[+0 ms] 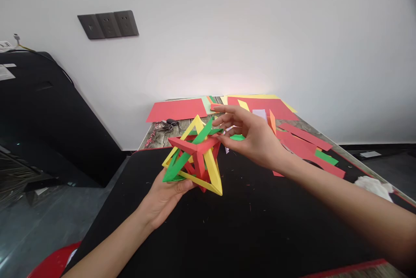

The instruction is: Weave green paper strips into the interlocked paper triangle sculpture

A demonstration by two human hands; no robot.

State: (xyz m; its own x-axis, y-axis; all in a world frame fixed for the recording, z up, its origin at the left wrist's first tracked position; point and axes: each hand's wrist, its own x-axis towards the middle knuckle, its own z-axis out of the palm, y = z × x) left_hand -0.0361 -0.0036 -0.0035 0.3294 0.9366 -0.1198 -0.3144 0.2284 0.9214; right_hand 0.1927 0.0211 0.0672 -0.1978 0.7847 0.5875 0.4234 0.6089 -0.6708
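An openwork paper model [199,150] of interlocking red, yellow and green folded strips, with pointed corners like a star, is held up above the black mat. My left hand [169,195] supports it from below, its thumb lying against the lower yellow strip and its other fingers mostly hidden behind the paper. From the right, my right hand [250,133] reaches to the model's upper right side. Its thumb and a bent finger close at the red and green tips there, while the upper fingers stretch out above them.
Red paper sheets [177,110] lie along the wall, with scissors [169,125] in front. Cut strips [305,143] are on the right, near a crumpled white tissue [373,186]. The black mat [247,230] covers the near table. A red stool [53,263] stands at lower left.
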